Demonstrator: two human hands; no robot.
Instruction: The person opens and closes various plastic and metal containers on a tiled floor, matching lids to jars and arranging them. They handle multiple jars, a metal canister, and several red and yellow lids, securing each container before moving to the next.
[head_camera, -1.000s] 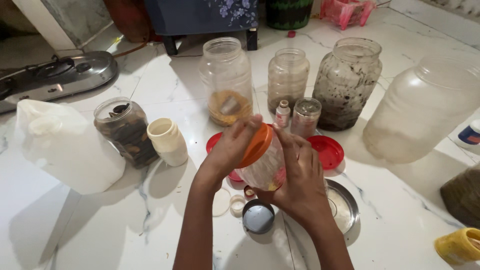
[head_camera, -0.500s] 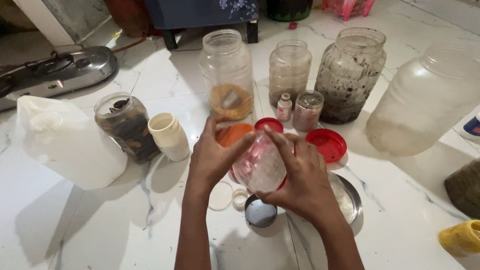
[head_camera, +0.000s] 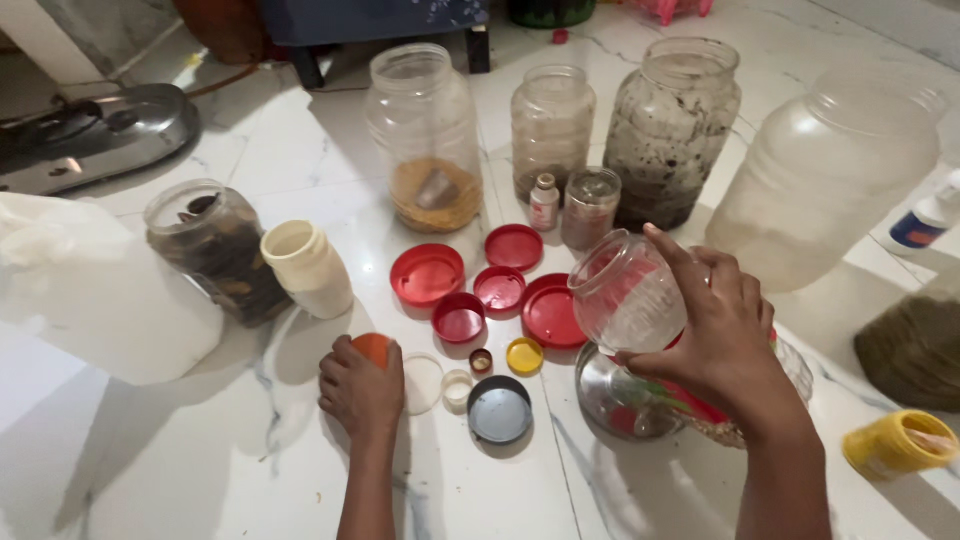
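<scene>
Here, on the white marble floor (head_camera: 150, 440), my left hand (head_camera: 362, 388) is down low at near centre-left, curled over an orange lid (head_camera: 374, 347) and pressing it toward the floor; only the lid's far edge shows past my knuckles. Just right of that hand lie a clear flat lid (head_camera: 423, 382), a small white cap (head_camera: 457, 389) and a grey round lid (head_camera: 499, 410), near one another. Beyond them, farther from me, four red lids (head_camera: 427, 274) cluster together, with a small yellow cap (head_camera: 524, 356) at their near edge.

Right of centre, my right hand (head_camera: 722, 325) is lifted off the floor, wrapped around a clear plastic jar (head_camera: 628, 294). The jar is tilted: its open mouth points up and to the left, its long axis running from upper left down toward my palm at lower right. Fingers close around its right side, thumb underneath. It hangs over a steel plate (head_camera: 605, 400) on the floor, not touching it as far as I can tell.

So jar and orange lid are well apart, lid to the left and lower, jar to the right and raised, the mouth turned toward the lid's side.

Far row: tall jars, one with yellow grain (head_camera: 425, 140). At far right stands a big cloudy jar (head_camera: 825, 180).
</scene>
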